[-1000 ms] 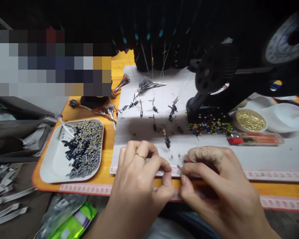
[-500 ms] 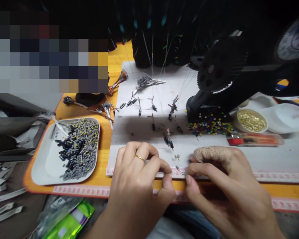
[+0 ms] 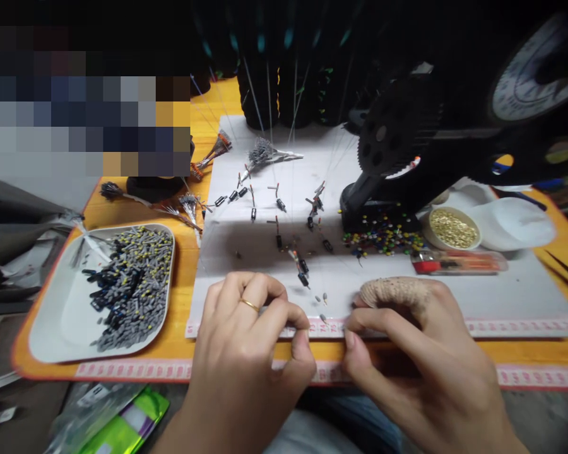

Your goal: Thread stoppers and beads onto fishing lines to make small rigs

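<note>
My left hand, with a ring on one finger, is closed in a pinch of thumb and forefinger at the front edge of the white board. Opposite it, my right hand also pinches thumb and forefinger; a beige wrap covers one of its fingers. Whatever sits between either set of fingertips is too small or hidden to make out. Small grey bead-like pieces lie just beyond the gap between my hands. Farther back are small black cylindrical parts, some near orange-tipped sticks.
A white tray of grey, yellow-tipped and black pieces stands left. Behind my right hand are a black geared machine, colourful beads, a bowl of gold bits and a red-capped clear case. Pink measuring tape runs along the front.
The view has swung slightly right, so most things sit farther left in the picture. Both hands keep the same pinch. One front black part appears to have shifted a little left.
</note>
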Demonstrator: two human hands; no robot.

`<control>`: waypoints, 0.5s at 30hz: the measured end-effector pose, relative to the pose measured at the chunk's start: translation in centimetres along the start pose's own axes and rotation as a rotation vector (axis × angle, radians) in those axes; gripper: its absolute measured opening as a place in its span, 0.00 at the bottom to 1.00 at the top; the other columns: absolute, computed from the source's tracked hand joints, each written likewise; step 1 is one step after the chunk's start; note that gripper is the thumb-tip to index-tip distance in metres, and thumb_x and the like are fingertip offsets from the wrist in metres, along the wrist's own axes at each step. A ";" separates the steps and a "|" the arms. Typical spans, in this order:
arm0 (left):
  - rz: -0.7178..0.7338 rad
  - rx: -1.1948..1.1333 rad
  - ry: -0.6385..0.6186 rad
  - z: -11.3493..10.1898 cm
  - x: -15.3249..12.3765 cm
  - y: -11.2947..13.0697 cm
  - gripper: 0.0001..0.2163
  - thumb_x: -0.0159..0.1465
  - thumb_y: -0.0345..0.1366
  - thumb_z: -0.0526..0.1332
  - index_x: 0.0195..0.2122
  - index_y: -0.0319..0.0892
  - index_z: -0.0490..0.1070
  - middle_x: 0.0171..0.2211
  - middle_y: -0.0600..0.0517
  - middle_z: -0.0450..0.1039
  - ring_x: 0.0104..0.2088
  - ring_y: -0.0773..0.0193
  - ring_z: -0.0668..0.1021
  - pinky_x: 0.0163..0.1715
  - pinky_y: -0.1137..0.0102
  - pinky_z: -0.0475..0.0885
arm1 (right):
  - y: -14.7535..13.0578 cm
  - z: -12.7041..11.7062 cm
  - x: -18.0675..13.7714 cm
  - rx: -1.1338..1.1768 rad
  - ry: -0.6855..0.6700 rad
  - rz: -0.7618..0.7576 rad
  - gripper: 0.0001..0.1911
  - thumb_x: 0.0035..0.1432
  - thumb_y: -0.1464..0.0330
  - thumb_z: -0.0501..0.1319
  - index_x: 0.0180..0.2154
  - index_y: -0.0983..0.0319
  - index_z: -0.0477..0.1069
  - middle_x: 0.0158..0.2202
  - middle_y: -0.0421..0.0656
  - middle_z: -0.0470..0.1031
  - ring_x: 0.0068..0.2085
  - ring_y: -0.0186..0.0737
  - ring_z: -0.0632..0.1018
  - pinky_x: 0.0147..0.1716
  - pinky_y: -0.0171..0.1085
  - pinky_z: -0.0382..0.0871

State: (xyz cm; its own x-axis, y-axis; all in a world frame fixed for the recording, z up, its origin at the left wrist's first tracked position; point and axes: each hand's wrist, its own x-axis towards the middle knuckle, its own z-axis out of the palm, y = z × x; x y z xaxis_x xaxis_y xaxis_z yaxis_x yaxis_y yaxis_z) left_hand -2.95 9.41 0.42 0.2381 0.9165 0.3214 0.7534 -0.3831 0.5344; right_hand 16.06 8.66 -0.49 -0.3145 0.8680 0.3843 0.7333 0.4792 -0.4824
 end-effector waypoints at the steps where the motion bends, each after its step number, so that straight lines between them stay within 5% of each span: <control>1: 0.002 0.003 0.007 0.0 0.0 0.0 0.06 0.52 0.23 0.63 0.26 0.40 0.72 0.30 0.50 0.70 0.35 0.58 0.69 0.35 0.62 0.61 | 0.1 -0.1 -0.1 -0.007 -0.005 -0.004 0.07 0.54 0.77 0.62 0.34 0.61 0.69 0.38 0.45 0.66 0.41 0.43 0.67 0.37 0.42 0.62; 15: 0.020 0.035 -0.075 -0.3 -0.3 -0.5 0.06 0.54 0.25 0.63 0.29 0.44 0.72 0.32 0.52 0.71 0.38 0.58 0.70 0.37 0.63 0.61 | 0.7 -0.7 -0.8 0.004 0.009 0.053 0.08 0.54 0.78 0.62 0.35 0.61 0.68 0.38 0.43 0.65 0.41 0.41 0.68 0.38 0.40 0.63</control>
State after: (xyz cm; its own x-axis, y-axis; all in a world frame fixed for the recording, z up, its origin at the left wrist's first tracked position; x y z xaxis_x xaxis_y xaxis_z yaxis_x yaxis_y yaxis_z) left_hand -3.54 9.32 0.27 0.2978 0.9153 0.2712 0.7685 -0.3984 0.5007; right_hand 17.22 8.16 -0.59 -0.2701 0.8909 0.3652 0.7464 0.4334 -0.5050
